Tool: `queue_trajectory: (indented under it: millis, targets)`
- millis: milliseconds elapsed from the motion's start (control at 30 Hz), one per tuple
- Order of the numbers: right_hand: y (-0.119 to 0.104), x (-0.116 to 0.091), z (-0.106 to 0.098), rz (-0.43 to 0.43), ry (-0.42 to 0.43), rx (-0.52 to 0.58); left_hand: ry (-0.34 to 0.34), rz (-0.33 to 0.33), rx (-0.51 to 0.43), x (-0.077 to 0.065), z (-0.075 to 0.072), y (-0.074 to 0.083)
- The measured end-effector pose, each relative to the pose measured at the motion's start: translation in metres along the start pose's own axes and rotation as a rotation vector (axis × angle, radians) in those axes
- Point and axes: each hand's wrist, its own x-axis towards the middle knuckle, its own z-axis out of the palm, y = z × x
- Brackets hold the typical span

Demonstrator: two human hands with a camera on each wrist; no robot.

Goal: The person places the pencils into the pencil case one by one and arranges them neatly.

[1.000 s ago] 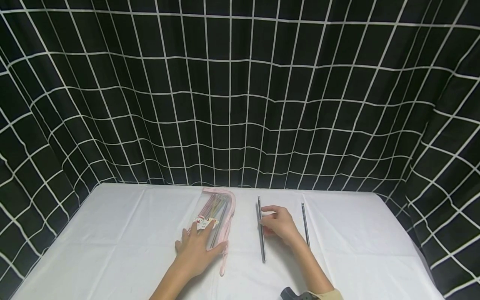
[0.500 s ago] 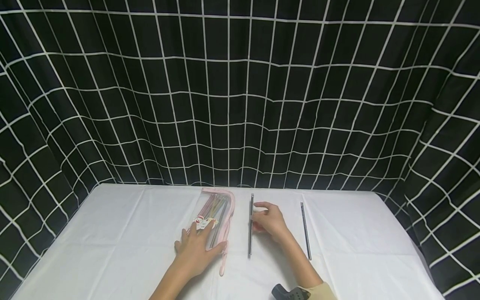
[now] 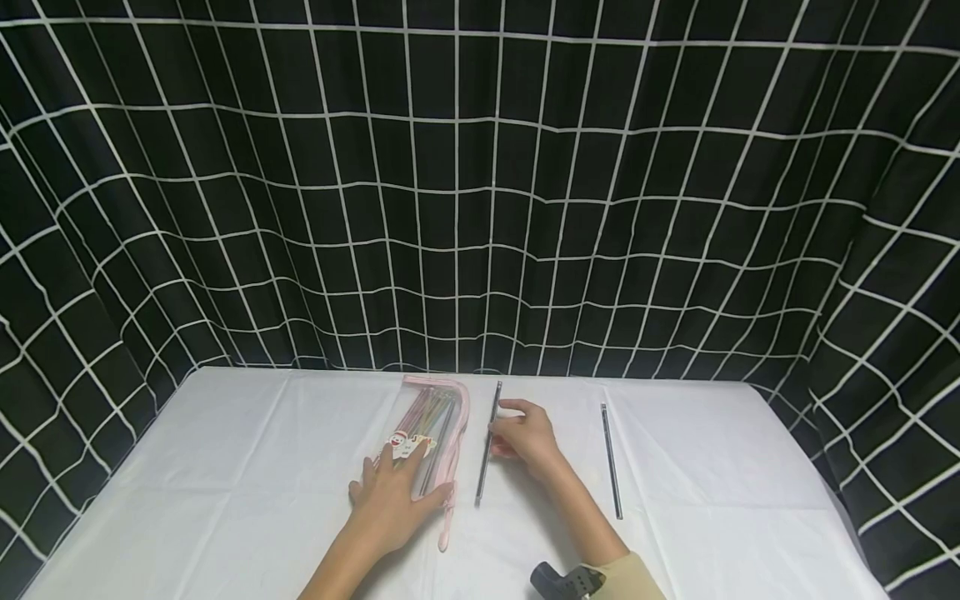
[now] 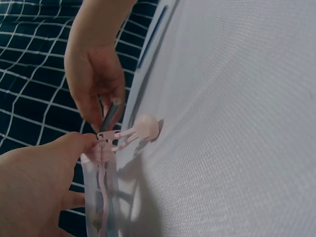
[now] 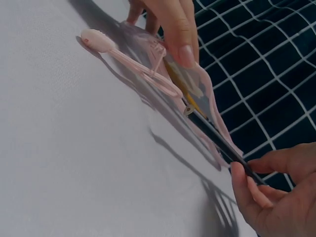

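A clear zip pencil pouch (image 3: 456, 417) with pink edging lies on the white table, several thin pens or rods inside. My left hand (image 3: 390, 504) rests over its near end, fingers spread on the sticker (image 3: 411, 446), thumb at the pink edge. To the right, my right hand (image 3: 528, 437) pinches a thin dark rod (image 3: 486, 471) between thumb and fingers. The rod slants just beside the pouch; its end shows a small pale ring in the right wrist view. Whether it is a pen cannot be told. A pink zip pull (image 4: 146, 127) hangs off the pouch.
Another thin dark rod (image 3: 612, 467) lies on the white tablecloth (image 3: 697, 467), right of my right forearm. Behind the table hangs a black curtain (image 3: 480, 208) with a white grid. A dark device (image 3: 566, 582) is strapped to my right wrist.
My right hand has carried the rod leftwards, closer to the pouch, and tilted its near end to the left. My left hand and the pouch stay in place.
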Motion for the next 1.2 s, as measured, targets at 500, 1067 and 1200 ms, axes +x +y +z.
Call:
queue_trajectory:
  millis: [500,1067,1200]
  targets:
    - [-0.001,0.006,0.016,0.014,0.034,0.076,0.002,0.006,-0.012,0.001,0.000,0.000]
    - [0.001,0.003,0.031,0.054,0.023,0.083,-0.007,0.002,-0.010,0.001,0.000,-0.001]
    - [0.002,0.002,0.036,0.067,0.019,0.097,-0.009,0.000,-0.007,0.000,-0.001,-0.001]
